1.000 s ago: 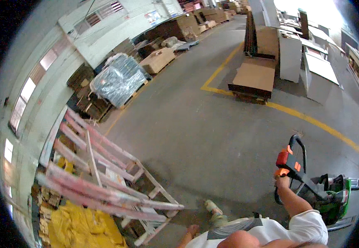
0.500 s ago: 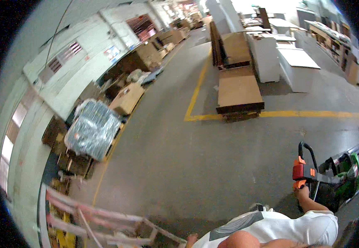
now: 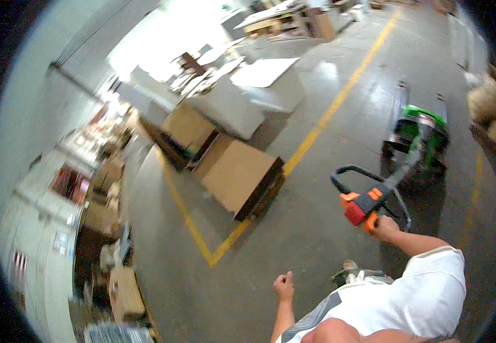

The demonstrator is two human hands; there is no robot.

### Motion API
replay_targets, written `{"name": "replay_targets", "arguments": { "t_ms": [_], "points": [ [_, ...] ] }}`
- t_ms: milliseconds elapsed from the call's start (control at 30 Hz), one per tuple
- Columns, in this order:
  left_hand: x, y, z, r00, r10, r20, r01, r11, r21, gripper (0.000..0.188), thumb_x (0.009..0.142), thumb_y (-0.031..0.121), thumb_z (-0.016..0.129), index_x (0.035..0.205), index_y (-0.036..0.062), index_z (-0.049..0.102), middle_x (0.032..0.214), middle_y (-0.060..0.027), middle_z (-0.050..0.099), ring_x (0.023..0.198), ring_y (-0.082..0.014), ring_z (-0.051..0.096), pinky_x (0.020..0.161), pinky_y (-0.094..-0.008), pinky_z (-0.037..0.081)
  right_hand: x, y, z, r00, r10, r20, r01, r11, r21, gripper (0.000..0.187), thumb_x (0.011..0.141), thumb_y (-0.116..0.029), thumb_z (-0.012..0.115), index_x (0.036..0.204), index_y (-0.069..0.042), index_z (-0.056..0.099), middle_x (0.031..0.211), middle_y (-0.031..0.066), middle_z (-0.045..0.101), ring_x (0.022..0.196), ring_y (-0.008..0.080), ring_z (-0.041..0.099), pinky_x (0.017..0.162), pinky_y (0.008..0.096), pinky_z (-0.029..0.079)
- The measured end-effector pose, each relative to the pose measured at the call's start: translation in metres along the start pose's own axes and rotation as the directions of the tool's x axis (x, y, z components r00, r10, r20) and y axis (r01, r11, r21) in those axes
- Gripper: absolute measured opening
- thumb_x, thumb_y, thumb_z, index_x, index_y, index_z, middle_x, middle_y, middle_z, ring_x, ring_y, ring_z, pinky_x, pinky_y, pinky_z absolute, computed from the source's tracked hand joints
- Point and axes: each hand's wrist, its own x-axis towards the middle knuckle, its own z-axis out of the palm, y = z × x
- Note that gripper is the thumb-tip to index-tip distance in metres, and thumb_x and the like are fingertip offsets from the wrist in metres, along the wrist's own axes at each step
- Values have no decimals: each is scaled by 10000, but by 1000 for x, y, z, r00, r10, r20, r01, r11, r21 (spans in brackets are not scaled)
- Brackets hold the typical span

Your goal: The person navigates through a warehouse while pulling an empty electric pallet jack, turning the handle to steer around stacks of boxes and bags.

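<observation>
Far out to the left of your left hand, a pale sheet (image 3: 60, 240) hangs on the wall; it may carry print, but it is too small and blurred to read. Nearer on that same side lies a brown box (image 3: 125, 294), with no lettering you can make out. Ahead and to the left of your left hand, a stack of brown boards (image 3: 239, 177) sits over the yellow floor line (image 3: 330, 111), its top face plain.

Your left hand (image 3: 284, 285) hangs over the floor in front of you, fingers loosely curled, with nothing visible in it, well apart from the truck.

Just ahead and to the left of your right hand is the head of the tiller handle (image 3: 378, 196), with its red end (image 3: 354, 213) and orange parts; any marks there are too small to read. Your right hand (image 3: 385, 228) is closed around the grip beside the orange part, so it is clearly the nearer hand.

From that hand, the green pallet truck (image 3: 425, 117) lies ahead and slightly right. Its long axis runs away from you: handle nearest, body beyond, forks (image 3: 399, 100) at the far end pointing away. You cannot read any brand on the body.
</observation>
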Motion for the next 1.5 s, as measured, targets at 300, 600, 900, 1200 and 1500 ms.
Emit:
{"name": "replay_targets", "arguments": {
  "t_ms": [300, 600, 900, 1200, 1500],
  "points": [
    [109, -132, -54, 967, 148, 209, -100, 970, -223, 222, 764, 153, 655, 903, 1, 572, 828, -93, 592, 702, -161, 567, 631, -309, 468, -109, -92, 11, 983, 165, -83, -173, 979, -108, 458, 677, -389, 711, 1038, -123, 621, 1022, 125, 638, 952, 298, 617, 797, 421, 504],
    [179, -69, -39, 518, 329, 790, -646, 755, 109, 496, 720, 311, 718, 1122, 67, 560, 1139, -122, 570, 1051, -300, 523, 916, -429, 388, -163, -48, 59, 974, 194, -120, -207, 973, -105, 400, 711, -362, 654, 1038, -138, 600, 1006, 126, 638, 964, 302, 602, 798, 418, 484],
    [111, -50, -82, 459, 644, 612, -859, 497, 122, 926, 638, 302, 782, 1384, 182, 246, 1463, -91, 197, 1339, -341, 146, 1050, -498, 178, -292, -135, 100, 986, 117, -120, -130, 986, -105, 498, 676, -336, 708, 1131, -180, 580, 1051, 100, 627, 993, 274, 594, 818, 418, 475],
    [153, -32, -214, 102, 767, 633, -991, 133, -2, 380, 579, 190, 765, 931, 100, 656, 1226, -97, 526, 1222, -328, 374, 999, -394, 333, -401, -287, 188, 999, -22, -37, 19, 997, -79, 562, 645, -400, 724, 1125, -157, 563, 1029, 89, 633, 961, 273, 604, 761, 417, 483],
    [148, -170, -359, 111, 745, 658, -973, 215, -78, 363, 561, 310, 773, 877, 162, 676, 862, -80, 626, 936, -278, 550, 881, -645, 225, -523, -396, 327, 997, 13, -76, -19, 997, -76, 434, 659, -323, 706, 1027, -115, 611, 941, 110, 654, 874, 289, 635, 705, 426, 502]
  ]
}}
